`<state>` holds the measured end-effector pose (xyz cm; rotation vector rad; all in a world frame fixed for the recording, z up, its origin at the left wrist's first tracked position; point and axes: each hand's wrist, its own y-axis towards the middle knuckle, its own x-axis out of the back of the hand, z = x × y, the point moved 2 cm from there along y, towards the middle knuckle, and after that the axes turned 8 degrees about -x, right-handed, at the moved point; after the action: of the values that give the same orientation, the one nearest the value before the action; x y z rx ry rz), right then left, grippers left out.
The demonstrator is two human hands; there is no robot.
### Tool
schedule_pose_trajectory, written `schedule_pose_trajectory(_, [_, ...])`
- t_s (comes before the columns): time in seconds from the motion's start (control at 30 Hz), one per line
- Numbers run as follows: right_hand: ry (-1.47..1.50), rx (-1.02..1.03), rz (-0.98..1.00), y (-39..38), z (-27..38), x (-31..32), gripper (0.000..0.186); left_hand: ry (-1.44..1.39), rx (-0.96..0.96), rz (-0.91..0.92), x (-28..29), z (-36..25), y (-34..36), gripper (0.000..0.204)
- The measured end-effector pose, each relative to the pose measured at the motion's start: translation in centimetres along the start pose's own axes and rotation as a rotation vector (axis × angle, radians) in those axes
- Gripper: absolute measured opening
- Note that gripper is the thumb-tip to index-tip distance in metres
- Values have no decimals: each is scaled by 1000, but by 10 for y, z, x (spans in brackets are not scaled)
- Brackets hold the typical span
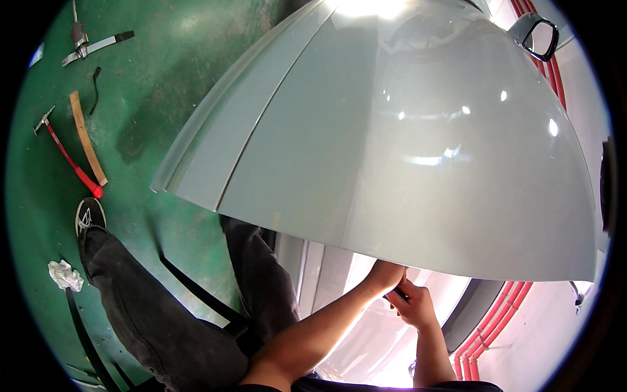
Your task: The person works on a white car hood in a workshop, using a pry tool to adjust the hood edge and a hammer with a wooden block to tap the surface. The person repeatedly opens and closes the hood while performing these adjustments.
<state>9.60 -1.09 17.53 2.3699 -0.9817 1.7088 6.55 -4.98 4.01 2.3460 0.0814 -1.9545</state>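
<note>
A large pale silver-grey car door (418, 196) fills the middle, with a long crease running along its left part. My left hand (388, 274) is up against the door's near edge. Its fingers are mostly hidden there, so their grip cannot be made out. Just to the right and slightly nearer, my right hand (413, 304) is closed, with the fingers curled round a thin dark object whose kind does not show. The two hands are almost touching. Both forearms reach in from the lower edge.
On the green floor at left lie a red-handled hammer (68, 153), a wooden strip (88, 138), a metal bar (98, 46), a black hooked rod (95, 90) and crumpled white paper (65, 276). Black bars (196, 287) stand beside my legs. Red pipes (493, 326) line the wall.
</note>
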Motion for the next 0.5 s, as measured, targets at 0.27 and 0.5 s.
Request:
schedule_pose_trajectory(0.27, [-35,-74,56,-6,16,15,21,443,-719,-328,-16,4,-1,29])
schedule_pose_trajectory(0.5, [42,-40,68,4,4,10,19,428,-563,-295,-22,25,-2,29])
